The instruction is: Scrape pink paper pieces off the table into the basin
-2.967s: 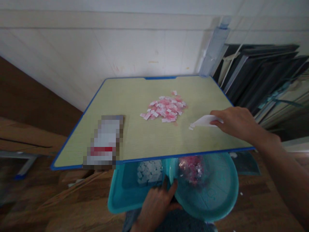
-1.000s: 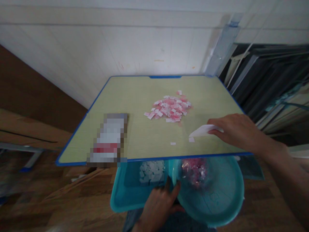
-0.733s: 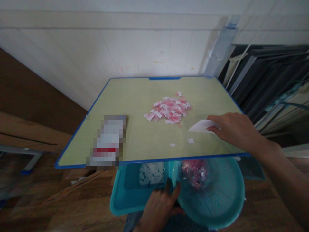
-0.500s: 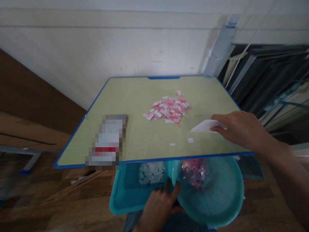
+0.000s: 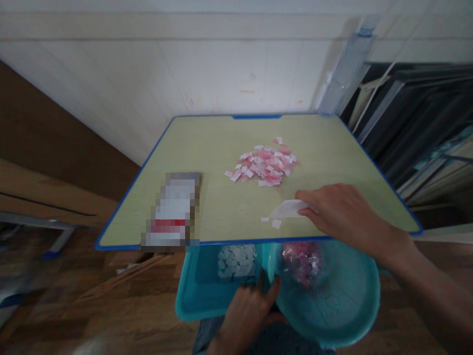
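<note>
Head view: at a green counter [image 5: 229, 148] edged in blue, the right hand [image 5: 340, 214] pinches a white card [image 5: 288, 209] in a closed grip, fingertips clamped on its near end. The card lies low and nearly flat over the counter's front strip, its free end pointing left. Two small white slips [image 5: 273, 223] sit on the counter just beside that free end, one at its tip and one right below it. A pile of pink and white slips [image 5: 264, 165] rests farther back, apart from the card. Below the front edge, the left hand [image 5: 249, 313] grips the rim of a teal basin [image 5: 343, 305], fingers curled shut over it; pink slips lie inside at its far side. A teal tray [image 5: 199, 296] just left of the basin holds white slips. A blurred-out flat object [image 5: 172, 209] lies on the counter's left.
</note>
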A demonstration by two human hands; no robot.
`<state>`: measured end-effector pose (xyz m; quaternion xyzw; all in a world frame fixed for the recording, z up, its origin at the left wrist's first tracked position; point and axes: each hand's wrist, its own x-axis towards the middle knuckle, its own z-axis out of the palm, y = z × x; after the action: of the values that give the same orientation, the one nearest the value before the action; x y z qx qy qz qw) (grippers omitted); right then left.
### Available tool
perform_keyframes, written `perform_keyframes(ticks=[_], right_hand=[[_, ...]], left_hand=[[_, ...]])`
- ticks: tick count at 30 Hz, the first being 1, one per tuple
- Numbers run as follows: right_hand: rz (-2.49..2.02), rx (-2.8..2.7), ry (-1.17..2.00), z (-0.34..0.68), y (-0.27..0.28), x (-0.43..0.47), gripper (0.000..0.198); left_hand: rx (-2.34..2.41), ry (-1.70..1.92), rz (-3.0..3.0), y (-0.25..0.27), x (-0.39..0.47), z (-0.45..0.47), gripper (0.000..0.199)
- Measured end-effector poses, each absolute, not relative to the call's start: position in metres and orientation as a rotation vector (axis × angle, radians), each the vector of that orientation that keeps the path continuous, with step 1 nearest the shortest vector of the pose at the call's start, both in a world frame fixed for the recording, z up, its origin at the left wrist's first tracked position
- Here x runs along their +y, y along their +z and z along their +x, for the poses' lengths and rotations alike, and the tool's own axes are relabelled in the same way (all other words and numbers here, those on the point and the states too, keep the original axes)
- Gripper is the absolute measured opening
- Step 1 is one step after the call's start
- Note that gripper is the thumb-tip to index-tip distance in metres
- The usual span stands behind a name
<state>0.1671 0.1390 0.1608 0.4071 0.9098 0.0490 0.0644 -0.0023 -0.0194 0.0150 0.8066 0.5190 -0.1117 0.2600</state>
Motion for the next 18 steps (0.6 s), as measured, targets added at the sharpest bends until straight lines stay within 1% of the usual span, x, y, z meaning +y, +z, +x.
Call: perform_keyframes(ticks=[5, 9, 14, 18], right_hand=[[1.194, 2.843, 0.153, 0.125, 0.157, 0.124, 0.018], [1.155, 2.908, 0.109, 0.112, 0.155, 0.122, 0.020], [1.344, 2.758, 0.167, 0.142, 0.163, 0.133, 0.015], [1.362, 2.679, 0.182, 0.173, 0.167, 0.135, 0.013]], left_hand=[[1.405, -0.279, 2.212, 0.013, -0.021, -0.002, 0.075], [1.412, -0.238, 2.245, 0.010, -0.023, -0.002, 0.074], [1.401, -0.214, 2.247, 0.009, -0.023, -0.002, 0.078], [1.397, -0.214, 2.240, 0.010, -0.023, -0.003, 0.076]])
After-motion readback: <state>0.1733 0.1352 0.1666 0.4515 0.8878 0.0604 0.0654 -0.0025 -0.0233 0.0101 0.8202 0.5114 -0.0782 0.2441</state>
